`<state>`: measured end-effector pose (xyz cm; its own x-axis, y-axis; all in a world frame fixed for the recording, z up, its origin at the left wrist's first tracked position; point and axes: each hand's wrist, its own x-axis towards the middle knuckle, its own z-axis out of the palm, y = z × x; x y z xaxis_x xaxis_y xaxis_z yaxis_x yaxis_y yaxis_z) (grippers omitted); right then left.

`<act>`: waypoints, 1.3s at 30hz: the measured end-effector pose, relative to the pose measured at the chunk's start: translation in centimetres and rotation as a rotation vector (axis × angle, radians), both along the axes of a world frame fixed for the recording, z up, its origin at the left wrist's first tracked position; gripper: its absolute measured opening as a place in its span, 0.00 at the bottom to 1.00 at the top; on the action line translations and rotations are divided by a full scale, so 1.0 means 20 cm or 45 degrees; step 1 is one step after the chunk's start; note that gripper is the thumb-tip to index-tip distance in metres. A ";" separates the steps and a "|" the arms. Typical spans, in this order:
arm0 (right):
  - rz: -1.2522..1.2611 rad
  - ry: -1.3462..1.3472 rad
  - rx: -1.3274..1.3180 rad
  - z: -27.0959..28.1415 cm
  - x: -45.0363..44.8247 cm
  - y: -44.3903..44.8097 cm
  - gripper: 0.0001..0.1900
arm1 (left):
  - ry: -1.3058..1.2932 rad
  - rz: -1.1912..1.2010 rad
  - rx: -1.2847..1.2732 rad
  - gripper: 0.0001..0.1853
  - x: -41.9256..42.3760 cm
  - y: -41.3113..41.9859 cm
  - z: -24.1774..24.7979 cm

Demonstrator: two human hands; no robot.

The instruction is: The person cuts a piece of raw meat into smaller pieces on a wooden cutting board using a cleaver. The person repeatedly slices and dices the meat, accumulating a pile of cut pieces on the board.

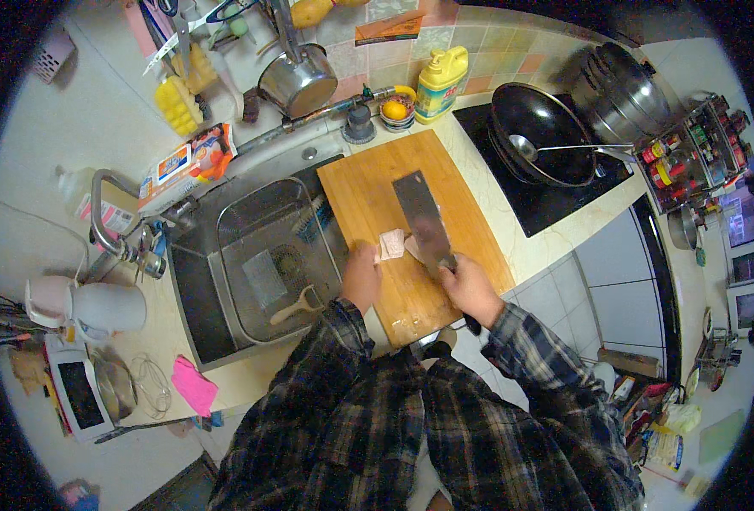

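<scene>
A wooden cutting board (357, 185) spans the sink's right edge and the counter. My right hand (472, 287) grips the handle of a broad, dark-bladed cleaver (425, 217), whose blade points away from me over the board. A pale pinkish block of food (391, 244) lies left of the blade. Another pale piece (415, 249) shows partly beside the cleaver, the rest hidden under it. At the board's left edge is my left hand (361, 274), its fingertips at the block's left side; whether they grip it is not clear.
On the left, the steel sink (198, 306) holds a wire basket (227, 268) with a peeler (297, 306) inside. To the right, a black wok (543, 121) with a ladle (523, 148) sits on the cooktop (530, 217). A yellow pump bottle (440, 83) stands behind the board.
</scene>
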<state>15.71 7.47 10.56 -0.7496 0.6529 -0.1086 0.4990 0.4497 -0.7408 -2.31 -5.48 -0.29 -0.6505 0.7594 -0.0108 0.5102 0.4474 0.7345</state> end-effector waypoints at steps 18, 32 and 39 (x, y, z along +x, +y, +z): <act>-0.392 -0.011 -0.097 -0.14 0.72 -0.08 0.08 | 0.221 -0.011 -0.249 0.15 -0.14 0.20 0.04; -0.436 -0.102 -0.070 -0.09 0.84 -0.12 0.09 | 0.107 -0.059 0.142 0.10 -0.21 0.48 0.02; -0.471 -0.155 -0.131 -0.12 0.83 -0.13 0.09 | 0.355 -0.007 -0.104 0.15 -0.16 0.25 -0.05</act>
<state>32.38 4.84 8.25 -0.4438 0.8572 -0.2611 0.7001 0.1497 -0.6982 -5.54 -0.50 -1.30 -0.6330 0.7668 0.1065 0.6897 0.4961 0.5274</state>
